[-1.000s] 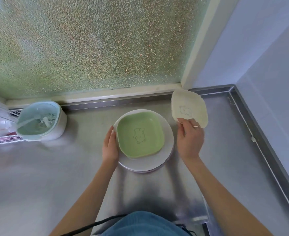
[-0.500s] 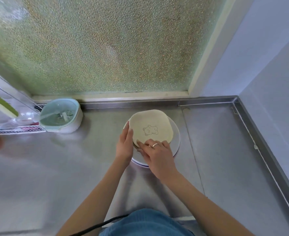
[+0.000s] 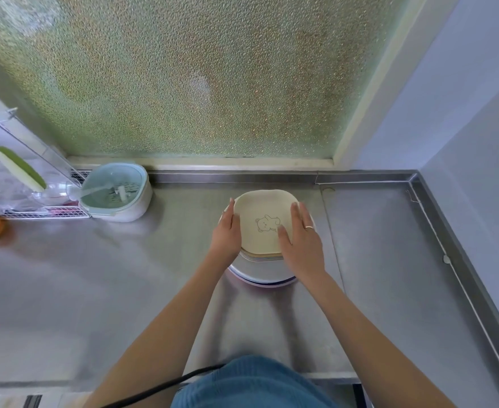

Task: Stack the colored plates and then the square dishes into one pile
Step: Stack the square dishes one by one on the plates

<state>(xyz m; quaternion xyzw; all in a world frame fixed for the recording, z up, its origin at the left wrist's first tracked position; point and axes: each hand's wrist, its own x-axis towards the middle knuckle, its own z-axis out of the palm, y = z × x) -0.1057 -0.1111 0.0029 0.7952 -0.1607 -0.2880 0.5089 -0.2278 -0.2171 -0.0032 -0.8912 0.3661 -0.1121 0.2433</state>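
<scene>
Both hands flank cream dish [image 3: 264,219], atop pile

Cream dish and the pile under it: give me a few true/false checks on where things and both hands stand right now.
1. The cream square dish with the bear drawing lies on top of the pile. True.
2. The left hand rests against the dish's left edge. True.
3. The right hand hangs clear of the pile. False: it lies on the dish's right side, fingers over the rim.
4. Round plates show beneath the square dishes. True.
5. Another square dish waits on the counter by the right wall. False: the steel counter is bare there.
6. The mint strainer basket touches the pile. False: it stands apart, far left.
</scene>
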